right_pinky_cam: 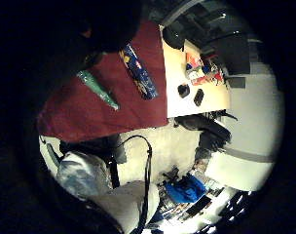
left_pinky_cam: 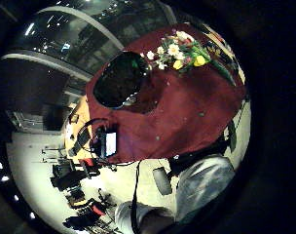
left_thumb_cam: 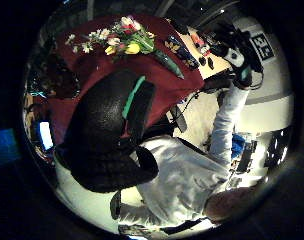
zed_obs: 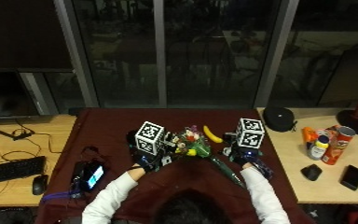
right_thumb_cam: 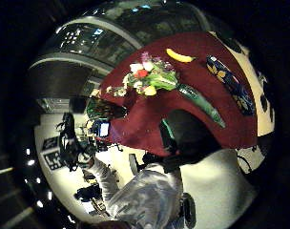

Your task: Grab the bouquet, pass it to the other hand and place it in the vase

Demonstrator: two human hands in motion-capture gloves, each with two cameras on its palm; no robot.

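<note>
Both gloved hands, the left hand (zed_obs: 143,161) and right hand (zed_obs: 246,156), hover apart over mid-frame, finger state unclear; the bouquet (zed_obs: 194,145) lies between them; a grab at the blooms rather than the wrapped stem risks crushing them.

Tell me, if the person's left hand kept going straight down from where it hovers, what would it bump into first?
Probably the dark vase on the red cloth: it sits nearly under the left hand in that palm's view, with the bouquet lying beside it. Depth is unclear, so the hand might meet bare cloth instead.

One bouquet (zed_obs: 191,143), one banana (zed_obs: 212,134), two phones (zed_obs: 351,177).
</note>
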